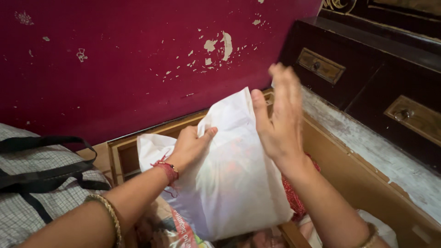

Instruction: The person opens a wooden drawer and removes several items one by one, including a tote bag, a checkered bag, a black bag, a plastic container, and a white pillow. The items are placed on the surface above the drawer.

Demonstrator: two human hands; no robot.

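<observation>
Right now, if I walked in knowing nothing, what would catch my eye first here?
Most likely the big white bag in the middle, gripped near its top edge by the left hand while the right hand is raised open beside it. Behind rises a deep red wall with flaking paint. A checked bag with black straps sits at the left, dark wooden drawers at the right.

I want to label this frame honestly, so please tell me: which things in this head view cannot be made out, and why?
- Contents of the white bag: only reddish shapes show through the fabric.
- Right hand: fingertips motion-blurred; whether it touches the bag is unclear.
- Left hand: its grip on the bag's top edge shows, but fingers curl out of sight.
- Wooden box: interior hidden by bag and arms.
- Checked bag: cut off by left edge.
</observation>
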